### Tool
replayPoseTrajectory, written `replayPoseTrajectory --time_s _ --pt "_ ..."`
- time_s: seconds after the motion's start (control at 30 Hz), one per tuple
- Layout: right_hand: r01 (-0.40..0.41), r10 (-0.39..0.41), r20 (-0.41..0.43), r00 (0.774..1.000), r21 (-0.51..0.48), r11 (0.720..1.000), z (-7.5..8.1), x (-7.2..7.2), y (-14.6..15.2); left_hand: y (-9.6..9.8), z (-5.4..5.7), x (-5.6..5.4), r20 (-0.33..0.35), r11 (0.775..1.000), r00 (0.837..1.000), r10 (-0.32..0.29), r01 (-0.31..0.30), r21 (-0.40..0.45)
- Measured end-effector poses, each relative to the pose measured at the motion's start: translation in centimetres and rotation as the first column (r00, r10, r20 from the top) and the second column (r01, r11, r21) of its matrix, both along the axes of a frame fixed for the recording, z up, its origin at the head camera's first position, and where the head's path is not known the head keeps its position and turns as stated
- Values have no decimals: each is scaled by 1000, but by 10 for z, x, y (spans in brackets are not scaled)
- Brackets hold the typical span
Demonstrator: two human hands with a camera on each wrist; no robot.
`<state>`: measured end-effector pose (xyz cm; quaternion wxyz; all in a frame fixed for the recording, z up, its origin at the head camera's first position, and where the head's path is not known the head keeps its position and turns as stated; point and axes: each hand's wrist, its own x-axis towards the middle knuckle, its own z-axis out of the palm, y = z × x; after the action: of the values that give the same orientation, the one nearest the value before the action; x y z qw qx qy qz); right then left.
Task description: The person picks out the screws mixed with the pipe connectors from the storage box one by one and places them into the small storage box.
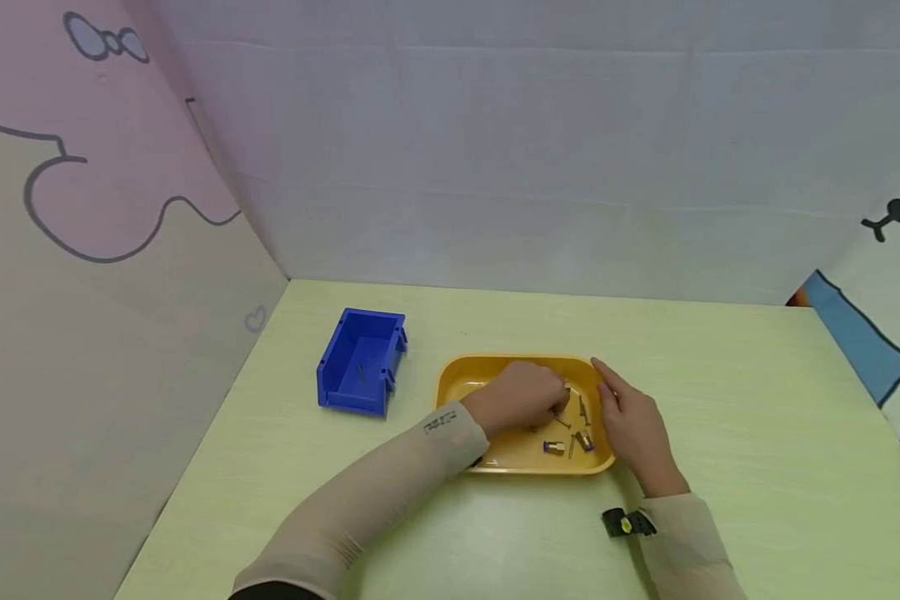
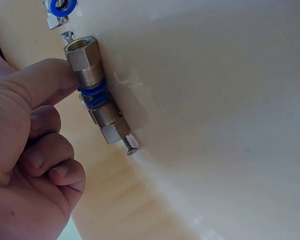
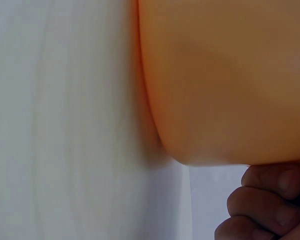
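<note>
Left hand [image 1: 519,393] has a fingertip right at a metal fitting [image 2: 87,61], long axis crosswise to the finger; can't tell if it's pinched tbh. Right hand [image 1: 637,429] is farther off, gripping the yellow tray [image 1: 528,472].

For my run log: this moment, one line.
left hand: in yellow tray, beside metal fittings | right hand: holds tray's rim | blue bin: left of tray

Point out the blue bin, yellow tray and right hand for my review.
Blue bin [image 1: 353,403], head view: its front wall.
Yellow tray [image 1: 517,452], head view: bare inner floor.
Right hand [image 1: 639,427], head view: back of the hand.
</note>
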<state>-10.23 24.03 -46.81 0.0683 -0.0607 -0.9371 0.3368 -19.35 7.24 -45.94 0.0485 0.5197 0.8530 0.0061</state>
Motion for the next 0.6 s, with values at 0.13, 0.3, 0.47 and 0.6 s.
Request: replayPoseTrajectory --time_s 0.13,0.3,0.47,0.6 --pt "0 0 -7 1000 0 1000 1 1 0 2 0 0 14 1000 1000 0 1 -3" --pt "5 -5 -1 1000 -3 1000 1 0 0 5 -2 -2 33 1000 999 -6 6 -7" --pt "8 -8 -8 1000 -7 1000 0 -1 -1 4 2 -3 52 1000 998 -18 18 -2" --pt "6 -7 -13 1000 -3 1000 -1 -1 0 4 4 -3 88 1000 996 -24 22 21"
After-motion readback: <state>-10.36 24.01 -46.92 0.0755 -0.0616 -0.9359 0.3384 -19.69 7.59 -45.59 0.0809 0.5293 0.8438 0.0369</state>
